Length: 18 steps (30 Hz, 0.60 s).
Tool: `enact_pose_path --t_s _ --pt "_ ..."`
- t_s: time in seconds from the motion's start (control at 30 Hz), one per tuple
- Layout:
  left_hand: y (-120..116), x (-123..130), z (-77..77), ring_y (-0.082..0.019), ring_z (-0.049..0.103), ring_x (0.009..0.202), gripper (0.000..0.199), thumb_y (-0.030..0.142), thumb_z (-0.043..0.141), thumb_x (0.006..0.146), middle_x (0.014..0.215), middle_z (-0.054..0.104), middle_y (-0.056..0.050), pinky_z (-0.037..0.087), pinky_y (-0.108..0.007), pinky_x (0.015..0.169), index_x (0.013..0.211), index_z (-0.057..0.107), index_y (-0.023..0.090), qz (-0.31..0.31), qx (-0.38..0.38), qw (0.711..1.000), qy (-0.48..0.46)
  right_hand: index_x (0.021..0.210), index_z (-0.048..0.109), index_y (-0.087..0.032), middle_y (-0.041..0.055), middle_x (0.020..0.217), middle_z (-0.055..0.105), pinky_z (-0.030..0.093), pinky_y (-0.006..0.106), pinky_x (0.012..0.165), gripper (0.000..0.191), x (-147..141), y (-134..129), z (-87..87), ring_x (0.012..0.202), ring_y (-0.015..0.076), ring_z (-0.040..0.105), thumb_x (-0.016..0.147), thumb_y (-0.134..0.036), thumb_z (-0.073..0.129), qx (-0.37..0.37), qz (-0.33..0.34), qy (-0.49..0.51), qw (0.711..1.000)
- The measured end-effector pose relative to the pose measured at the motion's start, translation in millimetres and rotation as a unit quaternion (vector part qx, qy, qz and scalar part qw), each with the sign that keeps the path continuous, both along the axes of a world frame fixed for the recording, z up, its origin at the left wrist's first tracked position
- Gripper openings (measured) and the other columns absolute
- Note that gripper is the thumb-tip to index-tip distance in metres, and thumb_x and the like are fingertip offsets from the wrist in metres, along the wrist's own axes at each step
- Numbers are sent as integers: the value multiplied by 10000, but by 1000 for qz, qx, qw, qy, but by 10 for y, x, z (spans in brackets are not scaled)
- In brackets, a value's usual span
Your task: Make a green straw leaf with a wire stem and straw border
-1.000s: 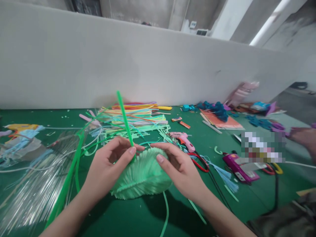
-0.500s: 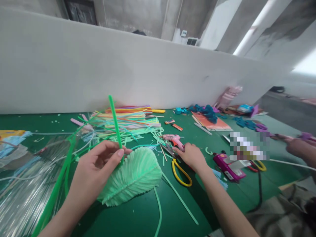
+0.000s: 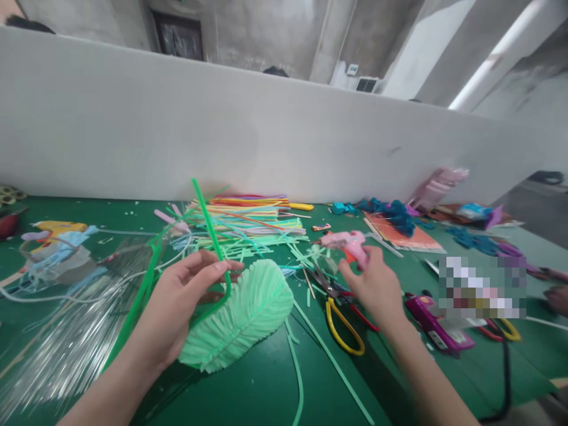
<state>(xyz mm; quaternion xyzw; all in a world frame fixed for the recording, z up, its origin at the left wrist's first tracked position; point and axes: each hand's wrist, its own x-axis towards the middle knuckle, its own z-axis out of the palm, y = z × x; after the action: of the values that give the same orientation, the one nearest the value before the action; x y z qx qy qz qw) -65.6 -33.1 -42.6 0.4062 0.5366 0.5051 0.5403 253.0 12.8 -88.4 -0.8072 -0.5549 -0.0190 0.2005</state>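
My left hand (image 3: 193, 302) pinches a bright green pipe cleaner (image 3: 208, 222) that stands upright above the fingers and bends sharply below them. Beside and partly behind those fingers is a fluffy mint-green leaf (image 3: 246, 319) with a central rib; whether the hand also holds it, I cannot tell. My right hand (image 3: 373, 284) is closed around the handle of a pink glue gun (image 3: 348, 242), its nozzle toward the left. Just below the gun lie scissors (image 3: 346, 325) with yellow and red handles.
Bundled coloured pipe cleaners (image 3: 252, 219) lie at the back. Clear plastic wrapping (image 3: 89, 313) spreads at left. A magenta glue gun (image 3: 437, 325) and an orange sheet (image 3: 403, 231) are at right. Another person's hand (image 3: 557, 299) shows at the right edge. A pale partition (image 3: 266, 130) stands behind.
My right hand has raised the pink glue gun from beside the scissors and moved it slightly right. The green pipe cleaner's bend now shows below my left fingers. The view has shifted left.
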Motion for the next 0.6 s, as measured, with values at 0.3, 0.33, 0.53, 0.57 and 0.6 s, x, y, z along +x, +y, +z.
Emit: enact_pose_path --t_s 0.3,0.33,0.53,0.57,0.6 --pt "3 27 4 -207 696 974 334 470 790 753 1183 729 -49 505 -228 660 806 597 202 -1 12 999 -41 1205 561 -170 125 1031 680 501 384 728 395 -407 -213 861 885 283 653 896 -414 594 256 303 -142 907" --pt "2 32 10 -205 696 969 328 469 788 756 1190 724 -48 505 -219 643 803 603 201 -2 15 999 -41 1204 569 -153 124 1013 676 500 375 706 395 -472 -218 893 862 272 649 897 -401 591 256 322 -152 899" --pt "2 69 41 -184 650 952 291 457 780 763 1074 730 -39 508 -179 601 756 646 199 -11 34 999 -27 1204 579 -142 95 928 661 493 321 630 373 -680 -218 937 766 215 621 892 -344 603 278 387 -196 857" --pt "3 72 42 -187 642 956 287 458 781 760 1060 727 -38 513 -181 604 759 652 201 -11 36 999 -28 1208 575 -149 100 940 665 504 327 649 369 -693 -219 941 793 222 627 892 -336 605 285 391 -205 850" --pt "4 74 42 -189 634 957 284 459 781 757 1047 722 -37 518 -185 608 761 657 203 -11 37 999 -28 1213 573 -157 103 947 669 515 336 670 365 -706 -222 947 819 231 631 894 -331 605 293 395 -215 844"
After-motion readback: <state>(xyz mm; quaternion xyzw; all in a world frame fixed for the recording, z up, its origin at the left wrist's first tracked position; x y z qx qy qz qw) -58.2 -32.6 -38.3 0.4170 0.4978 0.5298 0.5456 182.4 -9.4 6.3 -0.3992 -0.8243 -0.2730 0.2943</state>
